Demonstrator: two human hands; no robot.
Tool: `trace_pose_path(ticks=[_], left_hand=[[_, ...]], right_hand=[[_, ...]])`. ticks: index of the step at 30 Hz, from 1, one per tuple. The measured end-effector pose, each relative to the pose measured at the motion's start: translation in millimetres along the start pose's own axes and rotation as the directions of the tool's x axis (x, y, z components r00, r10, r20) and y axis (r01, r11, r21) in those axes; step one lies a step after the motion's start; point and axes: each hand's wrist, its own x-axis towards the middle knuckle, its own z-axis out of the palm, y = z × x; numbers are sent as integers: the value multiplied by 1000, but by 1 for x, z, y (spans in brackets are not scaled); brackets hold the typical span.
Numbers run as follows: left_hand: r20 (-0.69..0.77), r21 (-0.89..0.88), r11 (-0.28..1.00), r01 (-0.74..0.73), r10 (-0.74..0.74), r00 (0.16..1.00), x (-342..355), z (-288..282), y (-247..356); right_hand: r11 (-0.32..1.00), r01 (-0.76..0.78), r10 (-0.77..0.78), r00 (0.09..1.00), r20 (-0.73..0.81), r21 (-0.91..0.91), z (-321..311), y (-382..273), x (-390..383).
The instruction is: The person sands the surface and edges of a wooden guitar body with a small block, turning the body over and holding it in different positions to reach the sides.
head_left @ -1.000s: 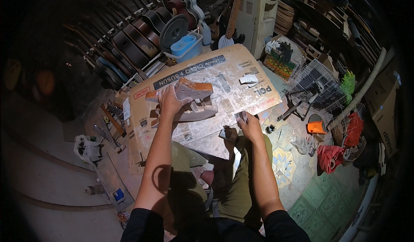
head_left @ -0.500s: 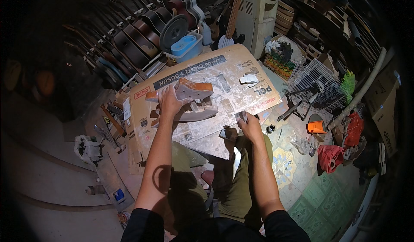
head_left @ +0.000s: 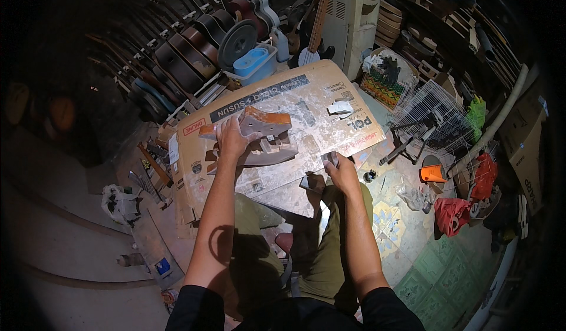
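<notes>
My left hand (head_left: pixel 232 139) is wrapped round the left part of a curved wooden piece (head_left: pixel 266 122) with a glossy orange-brown edge, a dusty grey-brown face and small holes. Its lower half (head_left: pixel 268 156) is a dusty curved part joined or lying close below; I cannot tell which. Both rest over a dusty cardboard sheet (head_left: pixel 259 92) in front of me. Near the sheet's right front edge, above my right knee, my right hand (head_left: pixel 341 172) is closed round a small dark block (head_left: pixel 332 159). Most of that block is hidden by the fingers.
A crumpled white paper (head_left: pixel 340 109) lies on the cardboard. Guitars (head_left: pixel 186 51) stand in a row at the far left, beside a blue tub (head_left: pixel 253 64). To the right are a wire rack (head_left: pixel 433 110), an orange cup (head_left: pixel 433 173) and a red bag (head_left: pixel 453 216). Tools (head_left: pixel 154 165) lie at left.
</notes>
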Motion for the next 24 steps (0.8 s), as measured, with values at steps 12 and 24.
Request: trace_pose_path(ticks=[12, 24], left_hand=[[-87, -18, 999, -44, 42, 995, 6, 19, -18], [-38, 15, 999, 45, -44, 998, -1, -2, 14]], right_hand=[[1000, 3, -3, 1000, 1, -6, -1, -5, -1], [999, 32, -32, 999, -20, -11, 0, 5, 1]])
